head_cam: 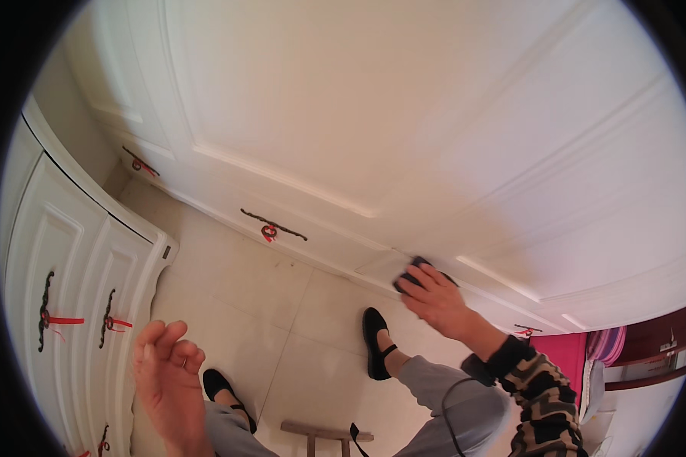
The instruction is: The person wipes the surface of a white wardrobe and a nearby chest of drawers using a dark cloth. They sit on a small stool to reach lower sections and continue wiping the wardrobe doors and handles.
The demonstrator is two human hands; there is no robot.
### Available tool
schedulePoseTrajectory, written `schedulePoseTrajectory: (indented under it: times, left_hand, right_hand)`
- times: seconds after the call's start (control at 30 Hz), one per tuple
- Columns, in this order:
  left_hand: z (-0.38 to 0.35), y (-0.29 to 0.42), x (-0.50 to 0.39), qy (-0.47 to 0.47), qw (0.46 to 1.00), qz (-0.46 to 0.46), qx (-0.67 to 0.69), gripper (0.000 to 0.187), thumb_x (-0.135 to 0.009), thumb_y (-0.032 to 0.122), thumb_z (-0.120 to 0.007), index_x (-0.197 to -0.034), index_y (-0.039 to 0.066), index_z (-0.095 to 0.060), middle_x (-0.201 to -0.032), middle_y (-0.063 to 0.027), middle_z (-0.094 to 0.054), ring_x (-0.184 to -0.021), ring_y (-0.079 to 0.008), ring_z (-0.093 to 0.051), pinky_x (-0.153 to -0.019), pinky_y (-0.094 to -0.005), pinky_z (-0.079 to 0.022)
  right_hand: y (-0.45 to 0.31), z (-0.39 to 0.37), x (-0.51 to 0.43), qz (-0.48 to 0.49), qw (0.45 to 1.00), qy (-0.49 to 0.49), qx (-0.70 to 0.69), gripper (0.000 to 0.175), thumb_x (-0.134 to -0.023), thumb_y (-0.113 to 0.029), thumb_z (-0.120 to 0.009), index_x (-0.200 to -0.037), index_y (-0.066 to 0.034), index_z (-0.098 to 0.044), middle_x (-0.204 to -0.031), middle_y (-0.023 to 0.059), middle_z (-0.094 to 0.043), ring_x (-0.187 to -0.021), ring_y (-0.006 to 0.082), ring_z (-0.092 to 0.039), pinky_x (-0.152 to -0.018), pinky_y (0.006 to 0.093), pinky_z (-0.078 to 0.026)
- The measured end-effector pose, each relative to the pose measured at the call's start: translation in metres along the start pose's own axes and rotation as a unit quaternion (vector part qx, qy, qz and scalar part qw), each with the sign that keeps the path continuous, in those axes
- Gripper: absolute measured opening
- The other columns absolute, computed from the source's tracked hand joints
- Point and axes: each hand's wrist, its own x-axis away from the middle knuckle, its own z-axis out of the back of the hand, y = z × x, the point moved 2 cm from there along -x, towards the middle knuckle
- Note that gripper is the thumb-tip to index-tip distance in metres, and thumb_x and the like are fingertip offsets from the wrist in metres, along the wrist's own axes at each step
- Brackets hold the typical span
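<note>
My right hand (440,305) presses a dark cloth (414,274) against the lower part of a white panelled wardrobe (343,114). The cloth lies under my fingers, near the wardrobe's bottom edge, and its far side is hidden by the hand. To the left, my left hand (168,371) hangs in the air, fingers loosely curled and nothing in them. It is nearest to a white chest of drawers (91,240). A dark metal handle (274,224) with a red ribbon is mounted low on the wardrobe, left of the cloth.
Below me are pale floor tiles (263,303) and my feet in black shoes (374,343). A wooden stool (326,431) shows between my legs. Dark handles (46,311) with red ribbons stick out from the chest. At the right are a pink surface (560,365) and striped fabric (606,345).
</note>
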Motion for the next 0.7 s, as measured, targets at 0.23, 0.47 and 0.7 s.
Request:
schedulePoseTrajectory:
  times: [0.23, 0.47, 0.7]
  left_hand:
    - [-0.006, -0.003, 0.007, -0.006, 0.998, -0.03, -0.064, 0.03, -0.098, 0.025, -0.049, -0.119, 0.005, -0.054, -0.109, -0.0092, -0.064, -0.087, -0.0136, -0.061, -0.079, -0.0283, -0.05]
    - [-0.015, -0.015, 0.006, 0.005, 0.994, -0.05, -0.092, 0.027, -0.097, 0.02, -0.049, -0.118, 0.004, -0.055, -0.108, -0.0101, -0.065, -0.085, -0.0142, -0.063, -0.077, -0.0277, -0.051]
    - [-0.052, -0.054, 0.0, -0.021, 0.991, 0.015, -0.13, 0.027, -0.097, 0.023, -0.052, -0.118, 0.007, -0.056, -0.107, -0.0075, -0.065, -0.086, -0.0134, -0.063, -0.078, -0.0266, -0.05]
  right_hand:
    - [0.023, -0.021, -0.048, 0.13, 0.988, -0.015, 0.085, 0.022, -0.074, -0.01, -0.063, -0.095, -0.0061, -0.066, -0.121, 0.0078, -0.058, -0.126, 0.0291, -0.045, -0.108, 0.0409, -0.034]
    - [0.051, -0.029, 0.127, 0.038, 0.997, -0.005, 0.068, 0.012, -0.073, -0.011, -0.062, -0.083, -0.0059, -0.066, -0.12, 0.0053, -0.06, -0.127, 0.0255, -0.044, -0.111, 0.0388, -0.031]
    - [0.048, -0.057, 0.327, -0.264, 0.961, -0.007, 0.085, 0.022, -0.072, -0.008, -0.063, -0.093, -0.0049, -0.065, -0.121, 0.0059, -0.06, -0.124, 0.0267, -0.047, -0.108, 0.0389, -0.035]
